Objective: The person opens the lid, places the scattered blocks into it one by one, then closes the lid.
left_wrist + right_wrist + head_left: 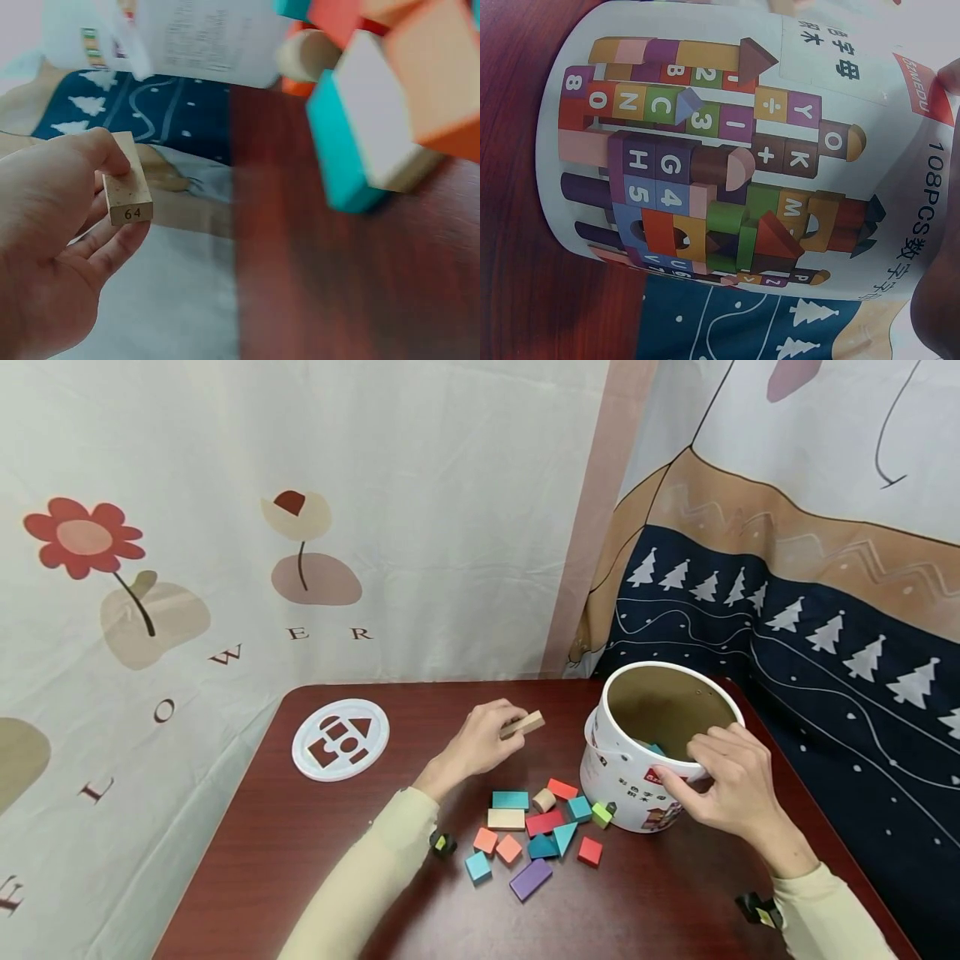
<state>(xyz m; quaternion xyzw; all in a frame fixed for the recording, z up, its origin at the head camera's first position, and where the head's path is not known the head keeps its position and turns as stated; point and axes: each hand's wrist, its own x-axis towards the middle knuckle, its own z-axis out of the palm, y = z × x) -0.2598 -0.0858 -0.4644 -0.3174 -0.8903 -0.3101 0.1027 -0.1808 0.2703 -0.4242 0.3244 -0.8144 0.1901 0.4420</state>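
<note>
My left hand (486,739) pinches a plain wooden block (522,724) between thumb and fingers, above the table left of the bucket. In the left wrist view the number 64 shows on the end of that block (129,187). My right hand (731,777) grips the near right rim of a white bucket (626,789), fingers over the edge and thumb outside. A teal block (656,749) shows inside the bucket; the rest of its bottom is hidden. Printed block castles (705,165) cover the bucket's side in the right wrist view.
Several coloured blocks lie between my hands, among them a purple block (531,880), a red block (590,852) and a teal triangle (565,837). A white round lid with shaped holes (303,752) lies at the table's back left. Printed curtains (450,527) hang behind the table (262,860).
</note>
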